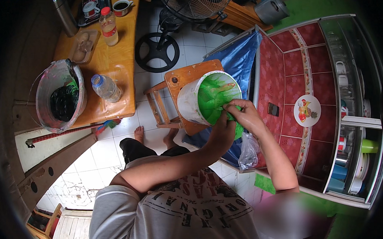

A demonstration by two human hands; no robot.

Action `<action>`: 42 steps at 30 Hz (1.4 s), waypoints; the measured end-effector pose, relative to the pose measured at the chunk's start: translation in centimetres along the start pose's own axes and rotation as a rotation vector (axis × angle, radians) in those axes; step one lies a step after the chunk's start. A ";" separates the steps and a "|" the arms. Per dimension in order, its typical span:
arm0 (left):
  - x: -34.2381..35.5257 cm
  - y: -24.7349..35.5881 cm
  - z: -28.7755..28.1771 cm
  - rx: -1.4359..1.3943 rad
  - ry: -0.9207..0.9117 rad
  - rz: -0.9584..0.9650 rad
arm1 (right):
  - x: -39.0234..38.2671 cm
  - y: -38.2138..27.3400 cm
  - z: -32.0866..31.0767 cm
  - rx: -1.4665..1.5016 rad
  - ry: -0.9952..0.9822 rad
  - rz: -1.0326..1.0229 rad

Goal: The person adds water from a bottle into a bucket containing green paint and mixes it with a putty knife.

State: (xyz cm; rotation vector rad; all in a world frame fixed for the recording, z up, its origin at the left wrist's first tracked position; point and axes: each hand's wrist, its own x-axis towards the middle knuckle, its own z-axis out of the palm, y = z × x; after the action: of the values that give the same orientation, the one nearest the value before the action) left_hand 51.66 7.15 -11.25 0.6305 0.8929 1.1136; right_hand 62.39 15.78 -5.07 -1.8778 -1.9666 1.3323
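A white bucket [188, 103] with bright green paint [209, 98] inside stands on a small wooden stool [173, 80] in front of me. A paint-smeared stick or brush handle [225, 88] leans inside it. My left hand [224, 127] and my right hand [244, 114] meet at the bucket's near right rim, fingers closed. Between and below them hangs a limp green piece [238, 131], perhaps plastic coated in paint; its kind is not clear. My left fingertips are partly hidden. A crumpled clear plastic bag [248, 151] hangs just below my right wrist.
On the wooden table [109, 63] at left are a paint-stained pail [82, 96], a blue-capped bottle [107, 88], a red-capped bottle [109, 29] and an egg container [84, 47]. A fan [191, 3] stands ahead. At right are a red tiled counter [274, 74] and dish shelves [341, 122].
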 end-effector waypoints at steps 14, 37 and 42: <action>0.0 -1.8 0.6 0.116 0.085 0.133 | 0.4 0.2 0.9 0.315 0.070 0.046; -0.9 -0.6 0.4 0.212 0.063 0.125 | -0.1 -0.5 1.0 0.264 0.070 0.125; -1.3 0.7 0.1 0.063 0.013 0.079 | -0.1 -0.8 1.0 0.249 0.064 0.142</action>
State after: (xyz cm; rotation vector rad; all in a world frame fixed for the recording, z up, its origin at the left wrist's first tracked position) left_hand 51.20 6.17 -10.26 0.7161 0.9238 1.1651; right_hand 61.22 15.28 -5.10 -1.9407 -1.5794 1.4573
